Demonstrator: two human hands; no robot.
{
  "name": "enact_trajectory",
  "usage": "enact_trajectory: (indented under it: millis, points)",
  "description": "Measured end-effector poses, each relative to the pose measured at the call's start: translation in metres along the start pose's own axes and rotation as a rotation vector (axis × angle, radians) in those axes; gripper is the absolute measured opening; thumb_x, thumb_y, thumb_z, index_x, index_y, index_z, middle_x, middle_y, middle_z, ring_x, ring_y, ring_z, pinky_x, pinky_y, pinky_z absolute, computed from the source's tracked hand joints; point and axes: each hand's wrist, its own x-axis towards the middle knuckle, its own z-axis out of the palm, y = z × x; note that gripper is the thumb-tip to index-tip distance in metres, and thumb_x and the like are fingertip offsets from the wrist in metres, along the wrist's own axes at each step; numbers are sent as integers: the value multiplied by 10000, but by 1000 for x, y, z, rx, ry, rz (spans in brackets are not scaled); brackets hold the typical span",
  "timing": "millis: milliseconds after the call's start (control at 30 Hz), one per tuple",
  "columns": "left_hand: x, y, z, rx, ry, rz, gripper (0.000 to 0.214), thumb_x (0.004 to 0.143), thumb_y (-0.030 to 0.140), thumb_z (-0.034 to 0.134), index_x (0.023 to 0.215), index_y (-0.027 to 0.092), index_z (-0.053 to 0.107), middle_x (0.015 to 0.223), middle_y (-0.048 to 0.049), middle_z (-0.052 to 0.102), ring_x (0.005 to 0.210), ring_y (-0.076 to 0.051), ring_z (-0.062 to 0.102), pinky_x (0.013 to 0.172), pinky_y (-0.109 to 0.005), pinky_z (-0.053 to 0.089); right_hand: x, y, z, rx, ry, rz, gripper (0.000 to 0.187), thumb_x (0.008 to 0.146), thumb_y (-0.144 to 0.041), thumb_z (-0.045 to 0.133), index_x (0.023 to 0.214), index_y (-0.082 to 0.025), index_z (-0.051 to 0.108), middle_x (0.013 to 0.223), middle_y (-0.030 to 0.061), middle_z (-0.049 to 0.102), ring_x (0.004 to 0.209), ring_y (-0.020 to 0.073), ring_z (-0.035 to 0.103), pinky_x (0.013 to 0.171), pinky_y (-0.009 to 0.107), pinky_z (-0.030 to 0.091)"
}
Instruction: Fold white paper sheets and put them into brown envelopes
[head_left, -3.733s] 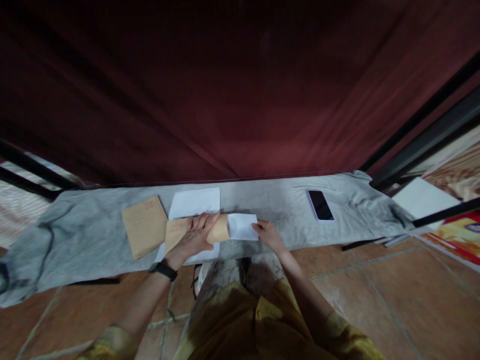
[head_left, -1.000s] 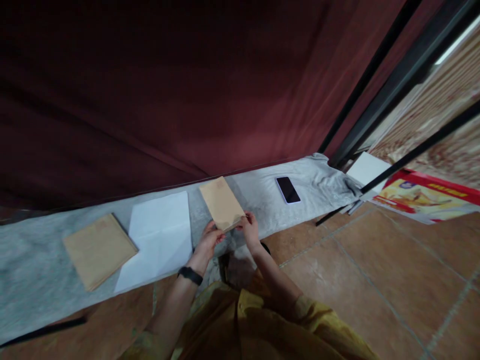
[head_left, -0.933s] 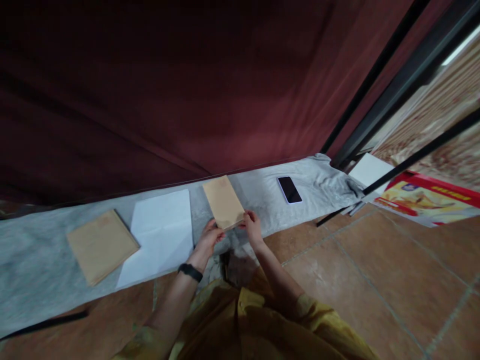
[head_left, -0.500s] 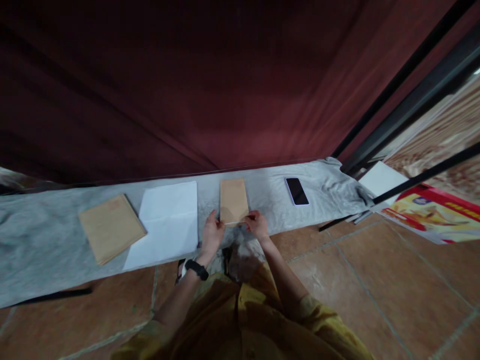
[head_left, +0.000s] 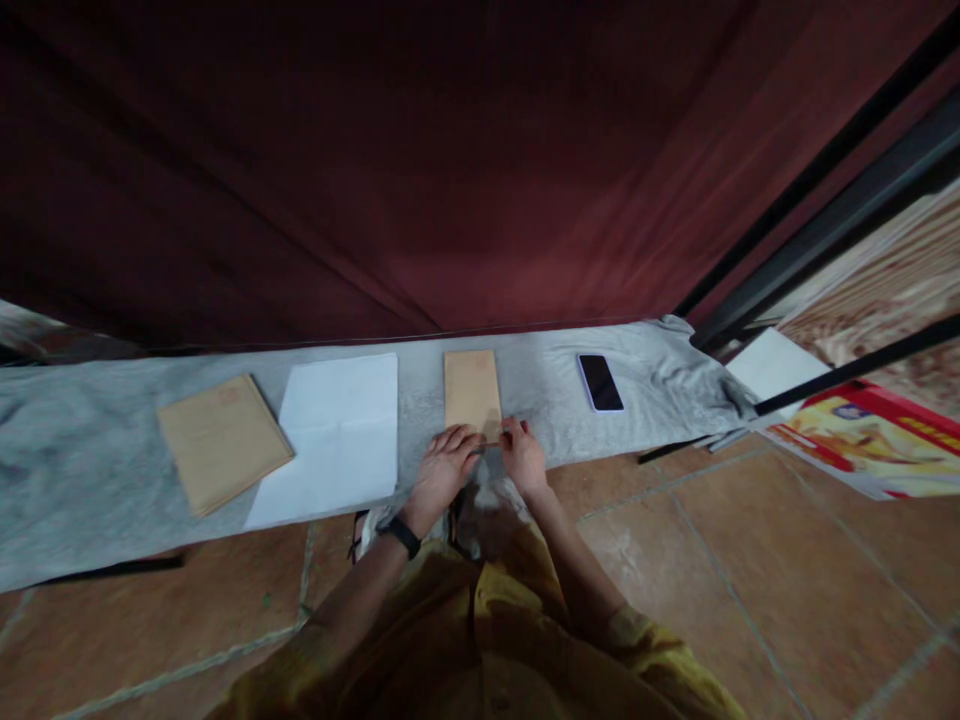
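Note:
A brown paper envelope (head_left: 471,388) lies flat on the grey cloth straight in front of me. My left hand (head_left: 448,462), with a black band on its wrist, rests its outstretched fingers across the envelope's near left edge. At the near right corner, my right hand (head_left: 521,455) has its fingers curled in a pinch on the envelope's edge. The fingertips partly cover the near edge. To the left are white paper sheets (head_left: 337,430), with a stack of brown envelopes (head_left: 223,440) overlapping their left side.
A phone (head_left: 600,383) with a dark screen lies right of the envelope. Grey cloth (head_left: 75,460) covers the long narrow table. A dark red curtain (head_left: 450,200) hangs behind it. At the right are black metal bars (head_left: 795,230) and a red and yellow box (head_left: 877,440).
My left hand has moved from gripping the envelope's near left corner to lying over its near edge, further right. The right hand stays at the near right corner. The view has shifted slightly.

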Motion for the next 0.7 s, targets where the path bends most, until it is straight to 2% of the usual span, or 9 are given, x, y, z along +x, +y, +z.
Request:
enact_trajectory:
  millis: [100,200,367,500,700]
  points:
    - [3,-3,-1,-38,-5,-5,315,963,258,543,1249,276,676,1398,-68,634,1349,-261,509,1141,-437,360,-4,5,-5,43,-88,-171,207,934,-229,560,1067,-237,719,1103,81,676,1029,215,614,935,334,492]
    - [4,-4,1,-98,46,-46,290,965,240,526,1192,257,706,1354,-85,666,1314,-265,543,1132,-440,364,-4,11,-7,108,-145,-260,168,926,-253,596,1019,-218,732,1091,88,669,1069,221,600,998,362,487]
    - [6,-1,5,-134,138,-144,281,965,234,498,1124,244,729,1301,-97,696,1245,-273,590,1107,-436,383,1,12,-4,84,-120,-190,195,933,-213,540,955,-213,734,1006,75,658,994,206,609,951,338,506]
    - [8,-1,8,-108,154,-142,287,961,232,493,1142,236,716,1287,-111,697,1219,-285,597,1102,-443,382,4,6,1,-13,-85,-128,171,930,-202,537,923,-220,707,969,55,640,930,192,604,895,303,499]
    - [5,-4,8,-29,142,-123,401,926,110,450,1251,203,665,1311,-141,671,1228,-304,590,1092,-469,404,2,1,9,-112,-13,-84,107,913,-188,560,888,-205,662,959,57,624,888,190,584,845,288,471]
